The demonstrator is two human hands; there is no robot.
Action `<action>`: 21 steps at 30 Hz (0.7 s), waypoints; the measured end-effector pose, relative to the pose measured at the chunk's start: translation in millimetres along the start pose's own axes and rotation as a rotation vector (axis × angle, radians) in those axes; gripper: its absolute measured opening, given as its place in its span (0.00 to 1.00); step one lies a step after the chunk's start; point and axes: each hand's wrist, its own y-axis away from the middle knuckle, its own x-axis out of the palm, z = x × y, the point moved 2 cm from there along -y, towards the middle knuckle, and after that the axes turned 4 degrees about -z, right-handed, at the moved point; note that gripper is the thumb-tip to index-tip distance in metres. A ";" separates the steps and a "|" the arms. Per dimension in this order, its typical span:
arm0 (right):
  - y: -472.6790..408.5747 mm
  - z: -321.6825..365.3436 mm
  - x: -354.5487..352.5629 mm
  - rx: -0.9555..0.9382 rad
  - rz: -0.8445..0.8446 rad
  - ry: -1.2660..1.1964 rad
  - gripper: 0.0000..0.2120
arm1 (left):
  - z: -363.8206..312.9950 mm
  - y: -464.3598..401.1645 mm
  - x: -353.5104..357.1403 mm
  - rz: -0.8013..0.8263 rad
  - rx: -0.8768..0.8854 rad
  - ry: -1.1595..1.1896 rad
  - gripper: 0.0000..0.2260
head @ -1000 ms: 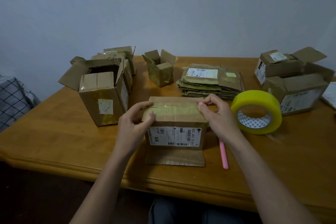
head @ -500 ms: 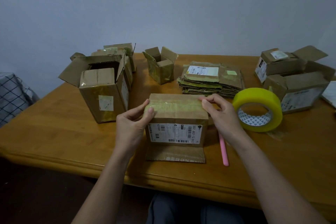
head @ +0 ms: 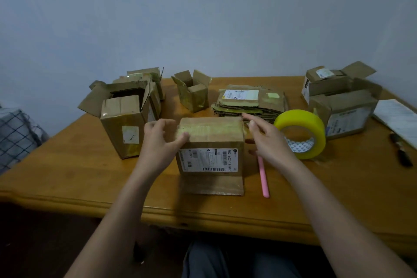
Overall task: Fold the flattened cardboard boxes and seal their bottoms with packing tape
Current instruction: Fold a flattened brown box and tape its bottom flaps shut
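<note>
A folded cardboard box (head: 211, 142) stands bottom-up near the table's front edge, a strip of tape across its top face and a white label on its near side. My left hand (head: 160, 140) holds its left top edge, thumb on the taped face. My right hand (head: 268, 140) hovers just right of the box with fingers straight, touching nothing. A yellow tape roll (head: 301, 133) stands on edge to the right. A stack of flattened boxes (head: 250, 102) lies behind the box.
Several folded boxes (head: 126, 117) stand at the back left, a small open box (head: 194, 91) at the back middle, two open boxes (head: 343, 101) at the right. A pink cutter (head: 263, 176) lies right of the box. A dark tool (head: 400, 153) lies far right on the wooden table (head: 67, 165).
My right hand has come off the box's top right edge and opened beside it. My left hand stays on the left edge.
</note>
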 end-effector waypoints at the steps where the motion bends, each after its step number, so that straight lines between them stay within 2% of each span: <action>1: 2.1 1.5 -5.0 -0.017 -0.026 0.000 0.17 | -6.8 0.2 -1.7 -0.040 0.031 -0.022 0.23; 3: 7.2 4.7 -19.8 -0.090 -0.125 -0.015 0.15 | -24.8 2.8 -3.8 -0.146 0.116 -0.059 0.20; 6: 14.2 5.0 -56.6 -0.217 -0.382 -0.027 0.09 | -61.2 10.1 3.8 -0.274 0.288 -0.069 0.14; 9: 21.6 -12.7 -95.0 -0.194 -0.591 -0.032 0.07 | -99.5 22.7 29.4 -0.281 0.430 0.004 0.08; 11: 27.5 -30.7 -116.2 -0.120 -0.651 -0.022 0.07 | -121.3 32.8 55.5 -0.234 0.498 0.052 0.09; 14: 34.4 -63.2 -134.3 0.017 -0.542 -0.001 0.12 | -139.1 43.2 102.9 -0.091 0.497 0.118 0.11; 18: 41.6 -110.2 -135.5 0.186 -0.243 0.041 0.25 | -136.0 41.4 166.8 0.157 0.279 0.070 0.22; 21: 40.5 -124.2 -135.3 0.215 -0.162 0.133 0.32 | -124.1 32.7 197.4 0.279 0.151 0.025 0.28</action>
